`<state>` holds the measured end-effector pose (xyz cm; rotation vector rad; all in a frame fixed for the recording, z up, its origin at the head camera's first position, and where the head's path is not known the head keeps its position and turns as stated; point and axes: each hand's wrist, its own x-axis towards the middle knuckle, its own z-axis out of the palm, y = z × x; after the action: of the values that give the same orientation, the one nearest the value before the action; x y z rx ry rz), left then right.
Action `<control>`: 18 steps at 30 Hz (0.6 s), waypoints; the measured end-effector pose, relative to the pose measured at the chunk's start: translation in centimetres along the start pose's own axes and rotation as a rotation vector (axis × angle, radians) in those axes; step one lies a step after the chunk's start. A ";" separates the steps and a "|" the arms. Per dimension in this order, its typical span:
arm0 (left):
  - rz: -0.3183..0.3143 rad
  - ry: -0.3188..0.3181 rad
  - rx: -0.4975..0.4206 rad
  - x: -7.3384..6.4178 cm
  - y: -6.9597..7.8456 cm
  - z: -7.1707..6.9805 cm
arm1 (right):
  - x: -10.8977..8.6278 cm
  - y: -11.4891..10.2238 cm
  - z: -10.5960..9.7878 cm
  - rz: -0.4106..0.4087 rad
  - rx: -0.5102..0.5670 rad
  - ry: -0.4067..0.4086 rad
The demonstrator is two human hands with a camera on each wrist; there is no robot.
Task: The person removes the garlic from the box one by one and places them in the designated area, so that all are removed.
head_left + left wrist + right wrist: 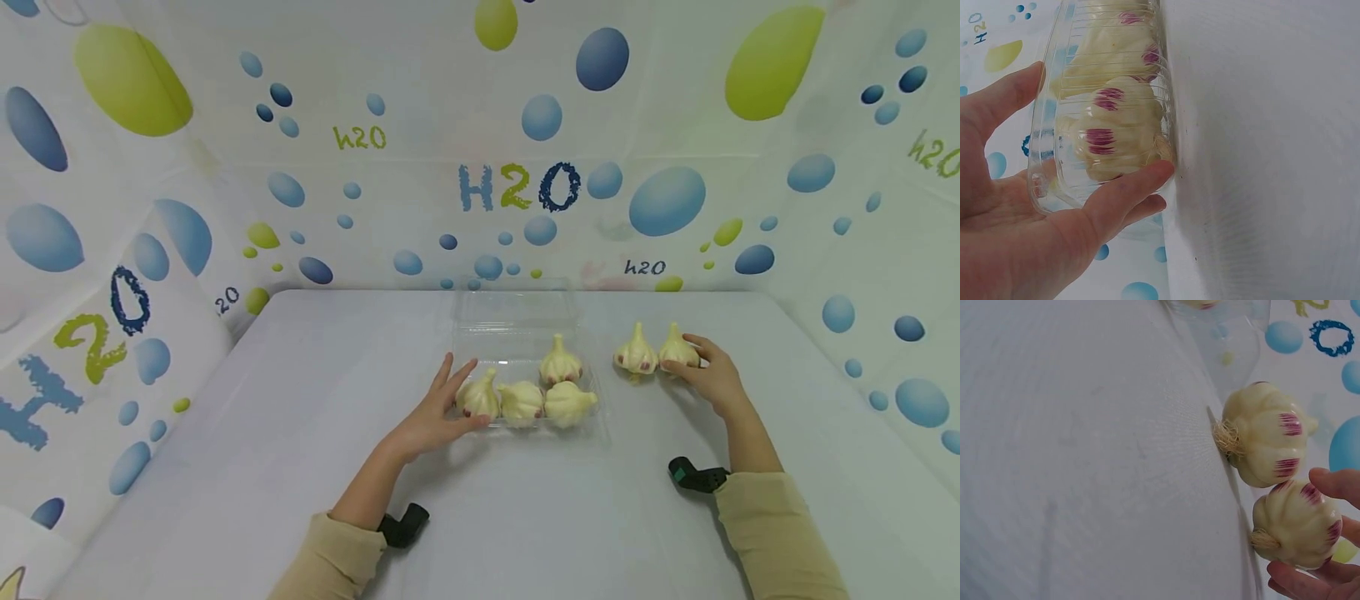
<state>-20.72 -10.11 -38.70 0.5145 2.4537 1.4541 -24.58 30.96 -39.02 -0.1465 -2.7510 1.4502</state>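
A clear plastic clamshell box [513,346] lies with its lid raised at the back. Several garlic bulbs [480,396] sit in its tray, three along the front and one behind at the right. My left hand [431,421] is spread around the tray's left end, its thumb along the front wall; in the left wrist view its fingers touch the box [1040,156]. To the right of the box, two bulbs stand side by side on the table. My right hand [712,383] holds the right-hand bulb [1297,528] between thumb and fingers; the other bulb [1266,434] touches it.
A white cloth covers the table [570,517]. Behind it hangs a white curtain [420,183] printed with H2O lettering and blue and green drops. A black device [405,527] is strapped at the left wrist, another [697,475] at the right.
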 end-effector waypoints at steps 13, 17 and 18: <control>0.004 0.012 0.001 0.0 0.0 -0.1 | -0.2 -0.5 -0.5 0.019 -0.036 0.008; 0.003 0.008 0.006 0.0 0.0 -0.1 | -0.3 -0.6 -0.8 0.011 -0.044 0.028; 0.003 0.009 0.006 0.0 -0.1 -0.1 | -0.3 -0.6 -0.9 0.006 -0.043 0.036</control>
<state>-20.80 -10.19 -38.70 0.5141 2.4664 1.4534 -24.29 31.31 -37.97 -0.1802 -2.7559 1.3763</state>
